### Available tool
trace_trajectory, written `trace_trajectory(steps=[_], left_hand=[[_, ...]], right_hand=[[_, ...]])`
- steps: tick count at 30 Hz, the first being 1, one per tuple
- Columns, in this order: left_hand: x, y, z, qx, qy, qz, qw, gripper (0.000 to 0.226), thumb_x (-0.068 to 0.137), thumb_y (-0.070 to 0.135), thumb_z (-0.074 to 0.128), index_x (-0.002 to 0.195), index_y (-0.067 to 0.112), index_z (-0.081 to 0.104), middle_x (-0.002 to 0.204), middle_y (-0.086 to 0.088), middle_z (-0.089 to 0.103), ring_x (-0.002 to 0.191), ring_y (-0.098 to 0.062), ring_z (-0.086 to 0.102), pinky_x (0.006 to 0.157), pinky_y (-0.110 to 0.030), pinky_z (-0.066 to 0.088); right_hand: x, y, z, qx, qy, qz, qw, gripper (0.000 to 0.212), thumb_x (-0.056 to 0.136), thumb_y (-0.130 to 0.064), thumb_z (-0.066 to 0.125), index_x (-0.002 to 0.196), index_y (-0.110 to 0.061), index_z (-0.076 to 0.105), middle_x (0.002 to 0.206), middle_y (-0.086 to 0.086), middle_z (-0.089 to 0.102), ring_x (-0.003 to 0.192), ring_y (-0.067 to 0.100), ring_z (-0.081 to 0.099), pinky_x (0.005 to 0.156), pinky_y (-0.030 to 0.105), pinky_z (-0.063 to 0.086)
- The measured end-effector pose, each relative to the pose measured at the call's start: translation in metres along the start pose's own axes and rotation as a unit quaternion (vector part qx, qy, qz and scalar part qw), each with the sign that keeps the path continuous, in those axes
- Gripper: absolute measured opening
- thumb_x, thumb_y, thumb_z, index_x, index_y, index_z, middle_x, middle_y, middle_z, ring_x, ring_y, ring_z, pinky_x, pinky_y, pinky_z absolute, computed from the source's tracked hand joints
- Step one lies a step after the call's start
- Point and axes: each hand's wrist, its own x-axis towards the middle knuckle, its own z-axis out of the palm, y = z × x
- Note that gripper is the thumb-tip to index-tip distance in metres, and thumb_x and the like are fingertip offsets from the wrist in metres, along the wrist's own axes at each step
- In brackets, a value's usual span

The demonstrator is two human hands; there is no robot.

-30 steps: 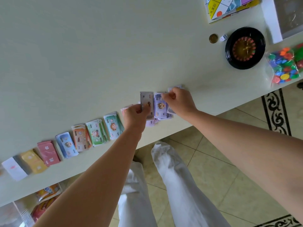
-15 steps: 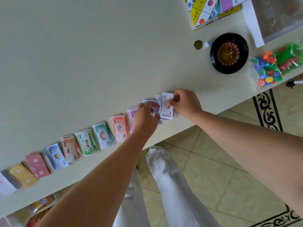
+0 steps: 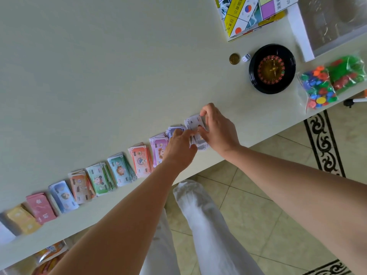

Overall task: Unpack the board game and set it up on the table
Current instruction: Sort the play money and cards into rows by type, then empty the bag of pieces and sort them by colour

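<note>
A row of sorted play-money piles runs along the table's near edge: yellow (image 3: 21, 220), red (image 3: 41, 208), blue (image 3: 63, 196), orange (image 3: 80, 188), green (image 3: 100, 181), teal (image 3: 121, 171), salmon (image 3: 141, 159) and purple (image 3: 158, 147). At the row's right end my right hand (image 3: 217, 130) grips a small stack of pale lilac notes (image 3: 193, 122) between thumb and fingers. My left hand (image 3: 179, 147) meets it from the left and pinches a note at the stack's edge. The lower notes are hidden under both hands.
A black roulette wheel (image 3: 272, 68), a bronze coin (image 3: 234, 58) and a white die (image 3: 246, 57) lie at the right. A bag of coloured plastic pieces (image 3: 325, 86) sits beside them. The folded game board (image 3: 252, 14) and the box (image 3: 327, 22) are at the back right.
My left hand set a note down on the purple pile and came back to the stack in my right hand. The view has shifted so the row sits further right.
</note>
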Motion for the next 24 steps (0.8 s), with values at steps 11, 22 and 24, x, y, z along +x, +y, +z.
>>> trace_trajectory(steps=[11,22,24], left_hand=[[-0.016,-0.025,-0.004,0.082,0.038,0.04,0.995,0.053,0.094,0.021,0.054,0.144,0.024,0.039,0.141,-0.001,0.033,0.132,-0.02,0.033,0.106,-0.035,0.036],[-0.021,-0.015,-0.016,0.091,0.019,0.033,0.995,0.038,0.094,0.017,0.05,0.132,0.018,0.052,0.136,-0.006,0.041,0.128,-0.024,0.041,0.101,-0.036,0.038],[-0.025,-0.011,-0.021,0.099,-0.016,0.046,0.994,0.036,0.095,0.018,0.047,0.131,0.019,0.052,0.135,-0.005,0.046,0.124,-0.025,0.047,0.1,-0.037,0.041]], right_hand=[[-0.002,-0.007,0.015,-0.06,-0.095,0.051,0.992,0.032,0.086,-0.008,0.059,0.114,-0.013,0.045,0.113,0.004,0.058,0.079,0.023,0.058,0.06,0.027,0.033],[-0.003,-0.019,-0.001,0.027,-0.044,0.11,0.993,0.022,0.091,-0.018,0.057,0.111,-0.012,0.052,0.1,0.002,0.064,0.081,0.02,0.06,0.065,0.024,0.035],[-0.004,-0.016,-0.009,0.07,-0.043,0.132,0.988,0.022,0.092,-0.019,0.056,0.113,-0.011,0.053,0.097,0.002,0.064,0.079,0.019,0.057,0.065,0.026,0.038]])
